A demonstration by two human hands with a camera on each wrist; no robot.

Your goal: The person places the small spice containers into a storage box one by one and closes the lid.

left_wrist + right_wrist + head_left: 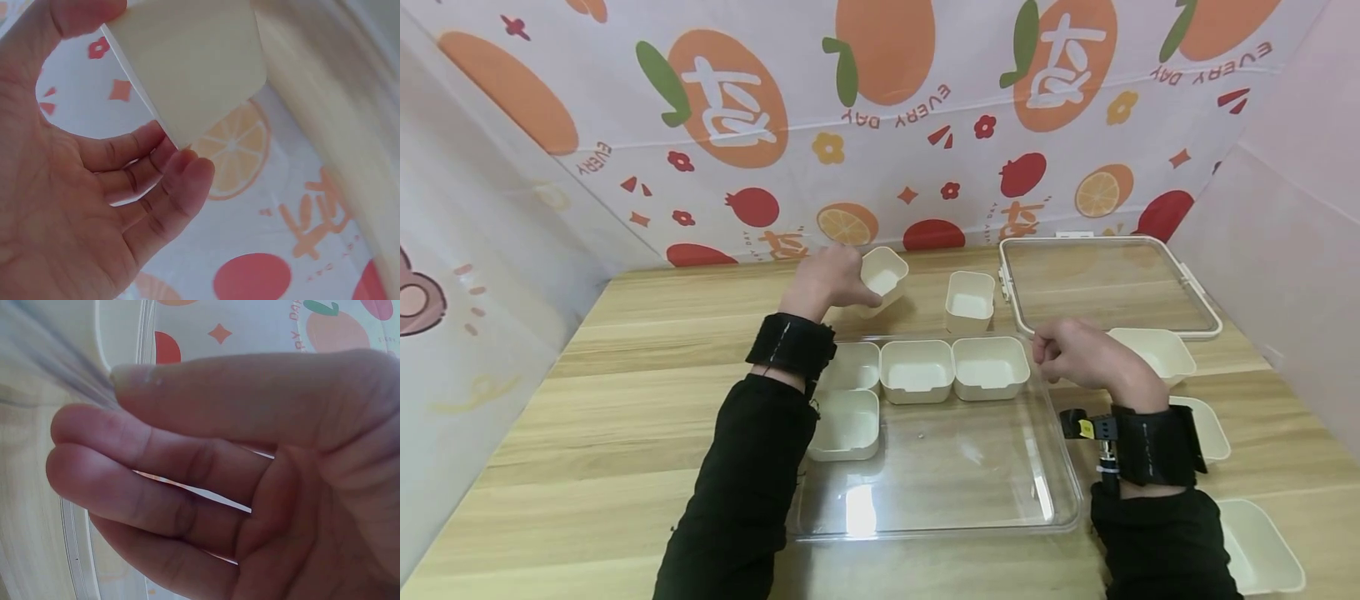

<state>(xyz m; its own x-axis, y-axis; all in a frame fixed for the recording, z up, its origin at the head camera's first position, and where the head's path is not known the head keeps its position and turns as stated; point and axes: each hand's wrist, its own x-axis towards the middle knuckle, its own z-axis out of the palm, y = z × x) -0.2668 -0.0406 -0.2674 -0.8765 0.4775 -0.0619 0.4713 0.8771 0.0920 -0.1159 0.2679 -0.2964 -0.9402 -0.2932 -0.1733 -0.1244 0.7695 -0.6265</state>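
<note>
My left hand [829,283] pinches a small cream storage bin [883,275] by its wall at the back of the table. In the left wrist view that bin [187,69] is held tilted between thumb and fingers. A clear shallow plastic tray [955,475] lies in front, with several cream bins inside: a back row [917,371] and one bin [846,425] below its left end. At the tray's back right corner, my right hand [1086,358] pinches the rim. The right wrist view shows the thumb [187,394] and curled fingers meeting at the clear edge.
Another cream bin [970,300] stands behind the tray. A clear lid with a white frame [1112,242] lies at the back right. Down the right side are more bins, one [1150,354] partly behind my right hand and another [1258,546] near the front. A fruit-printed cloth [880,167] hangs behind.
</note>
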